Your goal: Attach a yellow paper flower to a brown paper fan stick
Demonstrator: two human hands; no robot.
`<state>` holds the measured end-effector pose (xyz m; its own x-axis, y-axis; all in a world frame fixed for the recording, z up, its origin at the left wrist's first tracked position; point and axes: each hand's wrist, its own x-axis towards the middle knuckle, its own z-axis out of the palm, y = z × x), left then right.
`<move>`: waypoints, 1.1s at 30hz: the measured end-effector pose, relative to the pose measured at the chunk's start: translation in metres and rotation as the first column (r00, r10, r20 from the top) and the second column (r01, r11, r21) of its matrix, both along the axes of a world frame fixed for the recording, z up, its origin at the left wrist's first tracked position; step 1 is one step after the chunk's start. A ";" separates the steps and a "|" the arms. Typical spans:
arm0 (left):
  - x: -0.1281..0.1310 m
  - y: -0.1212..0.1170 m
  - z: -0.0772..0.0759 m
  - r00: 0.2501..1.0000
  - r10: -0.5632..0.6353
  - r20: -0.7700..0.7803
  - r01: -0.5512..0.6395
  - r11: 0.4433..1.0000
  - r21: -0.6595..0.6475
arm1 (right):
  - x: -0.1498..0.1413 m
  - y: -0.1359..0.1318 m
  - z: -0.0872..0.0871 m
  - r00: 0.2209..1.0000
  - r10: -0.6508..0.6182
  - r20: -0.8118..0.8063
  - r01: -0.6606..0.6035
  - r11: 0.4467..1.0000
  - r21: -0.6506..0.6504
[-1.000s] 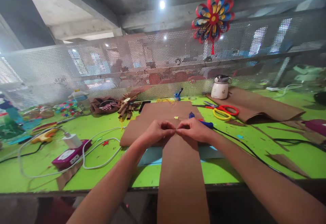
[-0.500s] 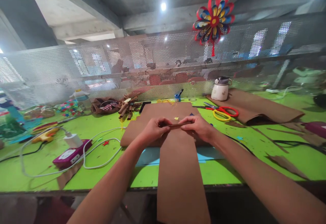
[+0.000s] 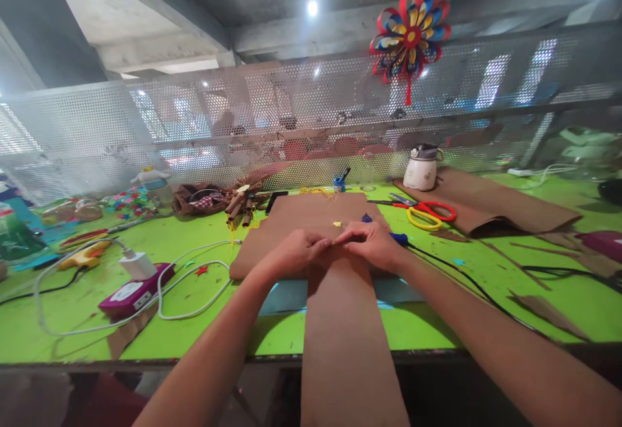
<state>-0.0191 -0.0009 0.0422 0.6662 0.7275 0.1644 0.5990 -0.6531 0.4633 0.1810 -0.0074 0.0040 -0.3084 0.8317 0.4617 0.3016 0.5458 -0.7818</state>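
A long strip of brown kraft paper (image 3: 347, 336) runs from my hands down over the table's front edge. At its far end my left hand (image 3: 304, 249) and my right hand (image 3: 372, 242) are closed on the paper, fingertips close together. The folded end lies mostly hidden under my fingers. Beneath them is a larger brown paper sheet (image 3: 301, 213), with light blue paper (image 3: 282, 300) showing below it. A small yellow piece (image 3: 337, 224) rests just beyond my fingertips. By my right hand lies a blue-handled tool (image 3: 399, 239) with a black cord.
Scissors with red and yellow handles (image 3: 430, 214) lie to the right, near a white bottle (image 3: 420, 171) on folded brown paper (image 3: 500, 203). On the left, a white cable loops around a purple power socket (image 3: 136, 291). Rolled paper sticks (image 3: 240, 207) sit behind. A perforated screen (image 3: 272, 122) borders the table.
My hands have drawn closer together at the strip's end, and the folded edge between them is now covered. More of the blue-handled tool shows beside my right hand.
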 end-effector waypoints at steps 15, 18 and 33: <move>-0.002 0.001 -0.004 0.972 -0.086 0.218 0.167 0.905 -0.391 | -0.002 -0.005 0.003 1.000 0.013 -0.005 -0.012 0.999 0.053; 0.000 0.000 -0.005 0.965 -0.046 0.257 0.164 0.872 -0.461 | 0.002 -0.001 0.001 0.995 0.060 -0.082 -0.071 0.988 -0.138; 0.000 -0.003 -0.005 0.963 0.077 0.259 0.082 0.831 -0.551 | 0.002 -0.005 0.006 0.989 -0.003 -0.146 -0.035 0.965 -0.259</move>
